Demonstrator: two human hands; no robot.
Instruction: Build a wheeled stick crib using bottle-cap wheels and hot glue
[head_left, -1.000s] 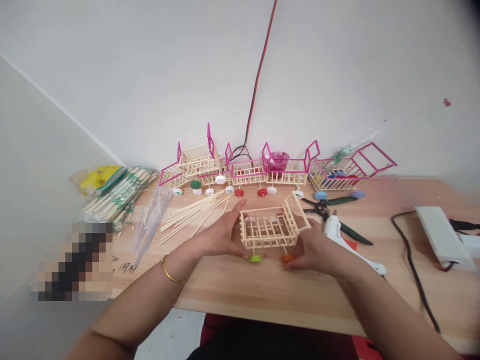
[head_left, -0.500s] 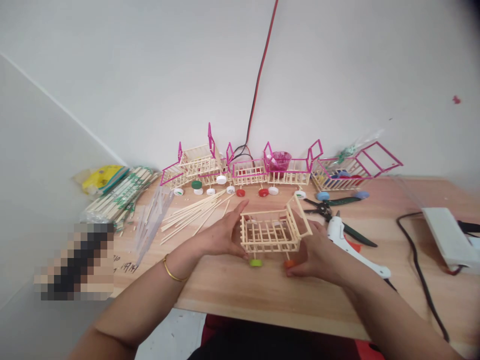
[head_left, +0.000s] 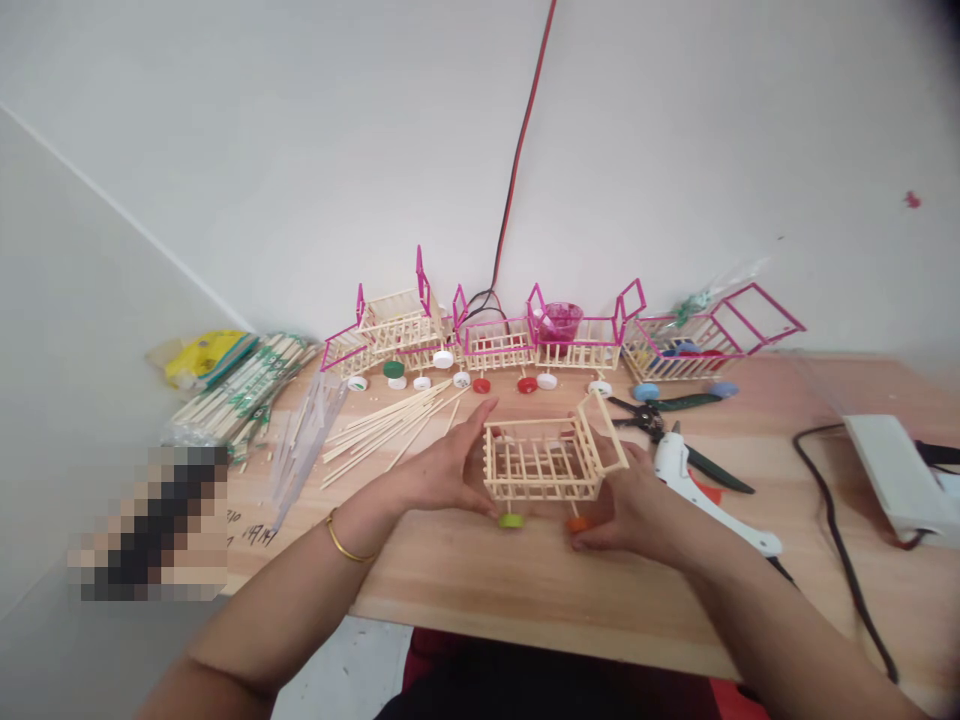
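Note:
A small toy shopping cart (head_left: 536, 465) built of pale wooden sticks is between my two hands, near the front of the table. Bottle caps serve as its wheels: a green cap (head_left: 511, 521) and an orange cap (head_left: 577, 524) show at the near side. My left hand (head_left: 450, 465) curves around the cart's left end, thumb low and index finger high. At the other end, my right hand (head_left: 634, 505) grips low, with a fingertip at the orange cap and the slanted handle frame above. Fingers behind the cart are partly hidden.
Several pink-trimmed stick carts (head_left: 499, 350) line the wall, one holding a pink cup (head_left: 560, 325). Loose sticks (head_left: 390, 425) and bagged sticks (head_left: 251, 390) lie left. Pruning shears (head_left: 705, 465), a white glue gun (head_left: 712, 510) and a white power strip (head_left: 896, 475) are right.
The cart has tilted slightly and shifted a touch to the right, its wheels a little higher. Both hands stay nearly in place.

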